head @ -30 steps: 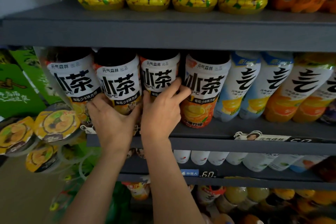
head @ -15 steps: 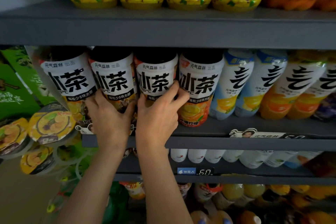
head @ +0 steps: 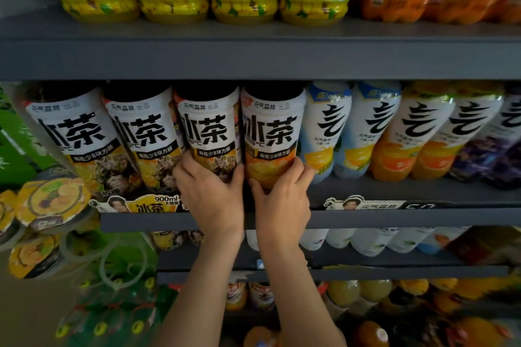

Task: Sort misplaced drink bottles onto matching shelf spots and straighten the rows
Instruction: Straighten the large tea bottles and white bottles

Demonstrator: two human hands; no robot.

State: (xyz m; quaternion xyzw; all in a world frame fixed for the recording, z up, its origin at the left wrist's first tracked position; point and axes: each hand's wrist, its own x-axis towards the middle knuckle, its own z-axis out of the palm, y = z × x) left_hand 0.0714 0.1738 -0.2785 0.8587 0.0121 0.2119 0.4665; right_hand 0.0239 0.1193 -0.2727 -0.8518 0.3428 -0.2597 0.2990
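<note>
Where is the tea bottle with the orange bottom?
In the head view, the orange-bottomed tea bottle stands on the middle shelf, fourth from the left, between another tea bottle and a pale blue bottle; the right hand holds its base.

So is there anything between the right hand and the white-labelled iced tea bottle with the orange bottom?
Nothing visible. The right hand already rests on the white-labelled iced tea bottle with the orange bottom, fingers curled round its base; the left hand holds the neighbouring bottle.
</note>
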